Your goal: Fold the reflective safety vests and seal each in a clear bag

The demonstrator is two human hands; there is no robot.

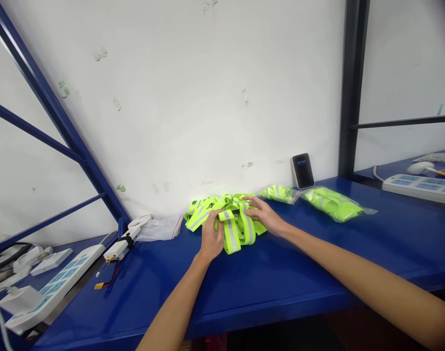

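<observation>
A heap of neon yellow-green reflective straps (203, 212) with silver-grey stripes lies on the blue table against the wall. My left hand (211, 237) is closed on a reflective strap (230, 234) at the heap's front left; the strap hangs in a loop over the tabletop. On the heap's right side, my right hand (265, 216) has its fingers stretched and apart, the tips touching the straps beside another looped length (248, 229). Parts of the heap are hidden behind both hands.
Two clear bags of straps, a small bag (278, 193) and a larger bag (332, 204), lie to the right. A phone-like device (302, 170) leans on the wall. Leftward are flat plastic bags (160, 229), a small fan (139, 222), a wired white pack (122, 246) and a power strip (59, 287).
</observation>
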